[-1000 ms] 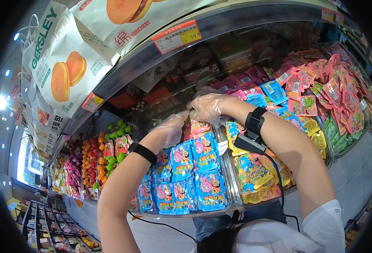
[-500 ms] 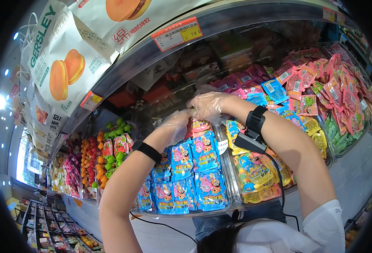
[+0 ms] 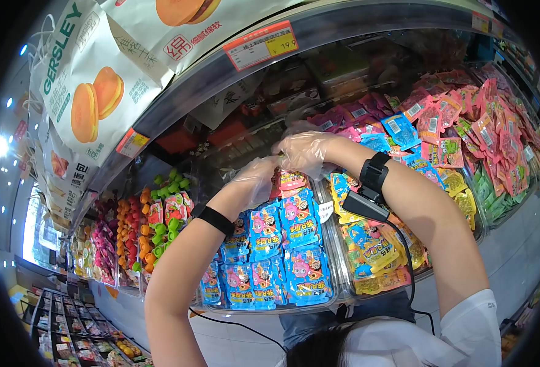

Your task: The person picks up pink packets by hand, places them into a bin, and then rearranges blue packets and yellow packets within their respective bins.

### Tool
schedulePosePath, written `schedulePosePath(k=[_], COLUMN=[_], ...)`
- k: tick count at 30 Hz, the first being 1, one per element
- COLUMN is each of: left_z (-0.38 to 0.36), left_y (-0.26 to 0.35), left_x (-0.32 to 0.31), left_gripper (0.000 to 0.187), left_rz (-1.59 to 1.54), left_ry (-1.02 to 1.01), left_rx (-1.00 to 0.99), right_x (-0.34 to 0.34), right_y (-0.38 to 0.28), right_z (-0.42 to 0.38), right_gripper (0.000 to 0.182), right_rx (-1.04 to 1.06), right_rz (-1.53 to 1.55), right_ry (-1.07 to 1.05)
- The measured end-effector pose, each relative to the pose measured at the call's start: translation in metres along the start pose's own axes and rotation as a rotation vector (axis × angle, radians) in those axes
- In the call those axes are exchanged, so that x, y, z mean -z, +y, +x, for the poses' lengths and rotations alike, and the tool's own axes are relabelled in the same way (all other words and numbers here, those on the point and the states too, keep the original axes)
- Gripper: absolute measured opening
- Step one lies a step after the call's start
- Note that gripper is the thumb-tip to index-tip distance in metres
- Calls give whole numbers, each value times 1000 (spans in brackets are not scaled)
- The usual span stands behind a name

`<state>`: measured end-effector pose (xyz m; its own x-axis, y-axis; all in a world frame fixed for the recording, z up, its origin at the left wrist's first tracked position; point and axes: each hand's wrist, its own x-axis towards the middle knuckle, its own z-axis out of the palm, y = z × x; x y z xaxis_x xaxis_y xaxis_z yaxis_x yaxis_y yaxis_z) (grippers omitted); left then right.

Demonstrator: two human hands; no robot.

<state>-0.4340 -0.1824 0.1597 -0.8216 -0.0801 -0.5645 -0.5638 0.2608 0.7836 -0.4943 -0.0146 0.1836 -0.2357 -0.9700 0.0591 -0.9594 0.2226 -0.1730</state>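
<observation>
My left hand and my right hand, both in clear plastic gloves, meet at the far end of a clear bin of candy packets. Their fingers are closed and pinched together, fingertips nearly touching. Whatever lies between them is too small or hidden to name. Directly below the fingertips is a pink packet. Blue candy packets with a pink cartoon figure stand in rows nearer to me in the same bin.
To the right, bins hold yellow packets and pink packets. Fruit-shaped candies lie to the left. A shelf edge with a price tag and white paper bags overhangs the bins. A black cable hangs from the right wrist device.
Both hands stay together in nearly the same place and pose. Only a very slight shift of the view is visible.
</observation>
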Motion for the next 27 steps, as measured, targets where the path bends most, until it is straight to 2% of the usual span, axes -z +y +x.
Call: schedulePosePath(k=[1, 6, 8, 12, 14, 17, 24, 27], left_z=[-9, -31, -32, -20, -19, -25, -43, -38], left_y=[6, 24, 25, 17, 16, 22, 30, 27], left_x=[-5, -18, -20, -14, -13, -19, -31, -30], left_gripper=[26, 24, 24, 25, 25, 27, 29, 28], left_rz=[-160, -204, -205, -150, -105, -235, -283, -320], left_ry=[-29, -6, 3, -27, -34, -23, -8, -33], left_rx=[52, 88, 92, 46, 15, 82, 77, 87], right_x=[0, 5, 10, -1, -5, -8, -9, -5], right_y=[0, -6, -12, -3, 1, 4, 4, 2], right_z=[1, -1, -4, 2, 3, 5, 5, 3], right_gripper=[29, 29, 31, 34, 34, 33, 33, 33], right_rx=[-47, -151, -327, -229, -115, -77, -76, -111], right_rz=[41, 168, 377, 255, 129, 94, 107, 102], right_ry=[-2, 1, 61, 64, 52, 53, 104, 49])
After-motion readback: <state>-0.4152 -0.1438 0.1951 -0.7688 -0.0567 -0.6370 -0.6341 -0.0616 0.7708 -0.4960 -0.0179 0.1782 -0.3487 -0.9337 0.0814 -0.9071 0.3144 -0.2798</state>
